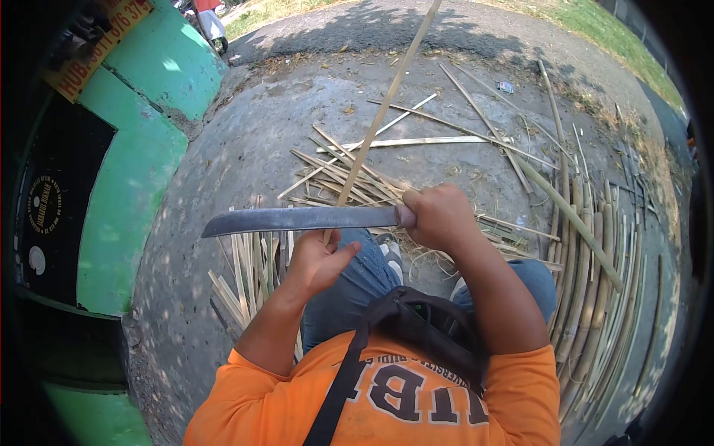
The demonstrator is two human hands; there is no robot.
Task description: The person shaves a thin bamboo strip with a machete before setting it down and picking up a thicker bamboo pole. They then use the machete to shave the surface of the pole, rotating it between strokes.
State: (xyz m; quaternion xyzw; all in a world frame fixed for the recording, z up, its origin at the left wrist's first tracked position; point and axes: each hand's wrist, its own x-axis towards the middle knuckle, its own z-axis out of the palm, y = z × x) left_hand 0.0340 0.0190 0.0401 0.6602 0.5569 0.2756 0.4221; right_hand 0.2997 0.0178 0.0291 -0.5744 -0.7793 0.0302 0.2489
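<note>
A long, thin bamboo strip rises from my left hand and slants up and away to the right. The fingers of that hand are closed round its near end. My right hand grips the handle of a machete. Its broad, dark blade lies level, pointing left, and crosses in front of the strip just above my left hand. Part of the strip is hidden behind the blade.
Split bamboo strips lie heaped on the concrete ground ahead, and more strips lie at my left. Long bamboo poles are laid out on the right. A green wall stands on the left, and a road runs beyond.
</note>
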